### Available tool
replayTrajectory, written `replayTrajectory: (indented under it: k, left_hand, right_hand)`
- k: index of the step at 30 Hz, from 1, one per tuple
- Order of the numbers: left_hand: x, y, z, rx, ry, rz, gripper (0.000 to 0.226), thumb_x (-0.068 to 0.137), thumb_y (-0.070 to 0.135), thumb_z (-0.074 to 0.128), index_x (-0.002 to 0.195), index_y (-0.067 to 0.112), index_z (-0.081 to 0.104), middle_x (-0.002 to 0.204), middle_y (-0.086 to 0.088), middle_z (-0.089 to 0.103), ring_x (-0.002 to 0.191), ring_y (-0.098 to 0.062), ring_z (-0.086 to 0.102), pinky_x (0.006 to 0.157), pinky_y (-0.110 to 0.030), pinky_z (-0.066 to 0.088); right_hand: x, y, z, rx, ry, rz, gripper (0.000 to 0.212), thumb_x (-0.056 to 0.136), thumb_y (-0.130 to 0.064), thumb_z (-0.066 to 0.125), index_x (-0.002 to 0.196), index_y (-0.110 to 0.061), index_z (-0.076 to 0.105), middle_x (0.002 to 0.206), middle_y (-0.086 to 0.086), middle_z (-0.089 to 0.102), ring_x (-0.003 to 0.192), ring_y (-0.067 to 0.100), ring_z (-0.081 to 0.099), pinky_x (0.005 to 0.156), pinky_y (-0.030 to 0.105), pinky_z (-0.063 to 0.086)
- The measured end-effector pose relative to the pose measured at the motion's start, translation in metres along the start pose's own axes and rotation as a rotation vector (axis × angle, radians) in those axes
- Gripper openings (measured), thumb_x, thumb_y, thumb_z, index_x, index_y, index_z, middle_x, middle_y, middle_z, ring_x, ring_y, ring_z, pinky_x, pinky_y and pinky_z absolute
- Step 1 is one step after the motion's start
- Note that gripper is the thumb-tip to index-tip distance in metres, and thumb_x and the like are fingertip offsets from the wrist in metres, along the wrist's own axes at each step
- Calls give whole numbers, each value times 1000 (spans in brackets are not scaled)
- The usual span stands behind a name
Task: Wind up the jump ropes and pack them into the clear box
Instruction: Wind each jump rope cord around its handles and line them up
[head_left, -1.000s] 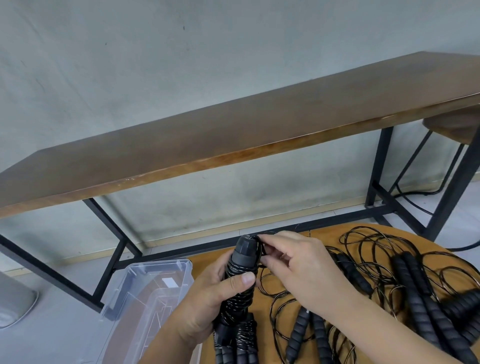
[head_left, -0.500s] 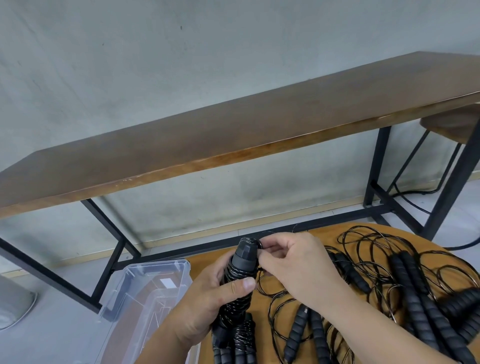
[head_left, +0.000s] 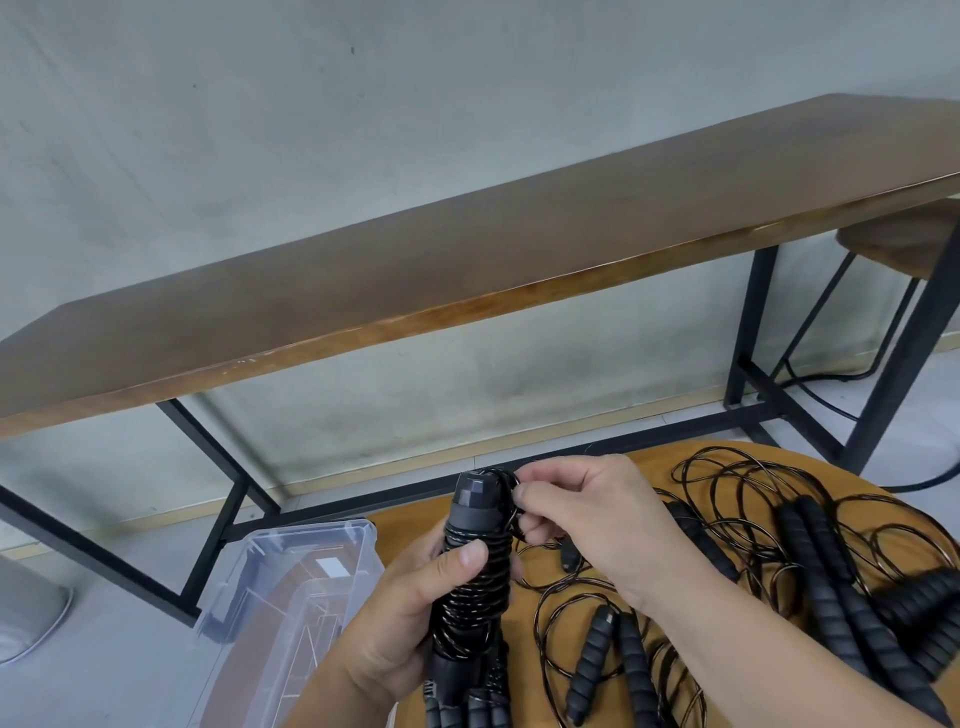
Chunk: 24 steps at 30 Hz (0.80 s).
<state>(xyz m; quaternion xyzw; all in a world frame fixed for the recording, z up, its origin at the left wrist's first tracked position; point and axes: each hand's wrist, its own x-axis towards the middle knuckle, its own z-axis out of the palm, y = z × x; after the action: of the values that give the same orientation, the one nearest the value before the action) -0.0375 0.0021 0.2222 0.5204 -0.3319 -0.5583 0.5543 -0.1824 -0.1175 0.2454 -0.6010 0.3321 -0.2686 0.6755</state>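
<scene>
Head view: a wound jump rope (head_left: 475, 582) is held upright over the near edge of the round wooden surface (head_left: 644, 457), its paired handles gripped by the left hand (head_left: 400, 623) with the thumb pressed across the coils. The loose end of the thin cord is pinched at the handle caps between the thumb and fingers (head_left: 524, 499) of the right hand (head_left: 597, 525), the other fingers being curled. The cord is judged to be light, springy and fairly slick, so the coils are likely to loosen unless the end is tucked; the ridged handles look soft and grippy and are judged the best place for a hold. More unwound ropes (head_left: 810, 566) are spread in tangled loops on the surface to the right, and snagging may be expected when one is lifted. The clear box (head_left: 291, 597) stands open just left of the surface; no rope can be seen inside it, only a white label and reflections, though its near end is cut off by the frame.
</scene>
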Motion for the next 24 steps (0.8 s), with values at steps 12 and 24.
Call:
replayTrajectory:
  k: [12, 24]
  left_hand:
    - [9, -3, 1, -51, -56, 2, 76, 60, 43, 89, 113, -2, 57, 97, -22, 64, 80, -29, 61, 66, -34, 51]
    - [13, 7, -3, 38, -69, 21, 63, 60, 46, 88, 104, 8, 66, 96, -19, 65, 80, -26, 60, 69, -31, 51]
  right_hand:
    - [3, -5, -2, 429, -86, 274, 10, 86, 0, 60, 80, -5, 66, 55, 3, 48, 50, 12, 41, 52, 24, 38]
    - [11, -4, -3, 403, -146, 209, 18, 86, -10, 68, 99, 3, 70, 60, 1, 52, 53, 10, 48, 51, 21, 44]
